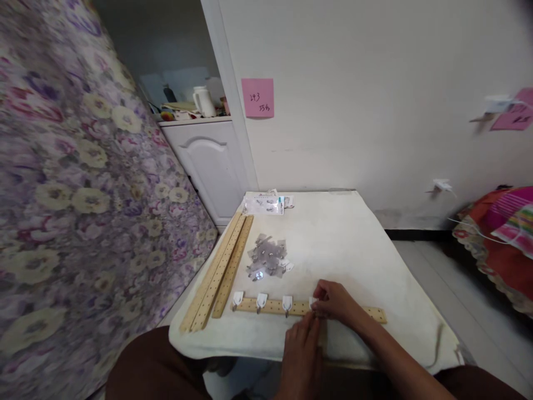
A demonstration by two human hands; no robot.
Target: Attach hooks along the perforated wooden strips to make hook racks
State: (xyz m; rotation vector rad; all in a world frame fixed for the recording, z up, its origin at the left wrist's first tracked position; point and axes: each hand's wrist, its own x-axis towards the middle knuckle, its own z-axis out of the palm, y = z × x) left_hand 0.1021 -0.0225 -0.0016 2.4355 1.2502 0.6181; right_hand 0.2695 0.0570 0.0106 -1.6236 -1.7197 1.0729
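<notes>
A perforated wooden strip (pixel 370 314) lies across the near side of a white-covered table (pixel 353 239). Three white adhesive hooks (pixel 261 301) sit on its left part. My right hand (pixel 335 303) pinches a fourth white hook (pixel 312 302) against the strip near its middle. Just below it, my left hand (pixel 302 347) rests at the strip's near edge, fingers pointing up toward the hook, touching the wood. A pile of loose clear-backed hooks (pixel 268 257) lies behind the strip.
Several long wooden strips (pixel 219 269) lie diagonally along the table's left edge. A hook package (pixel 266 204) sits at the far edge. A flowered mattress (pixel 83 183) leans at left; a white cabinet (pixel 208 161) and wall stand behind. Colourful bedding (pixel 503 239) at right.
</notes>
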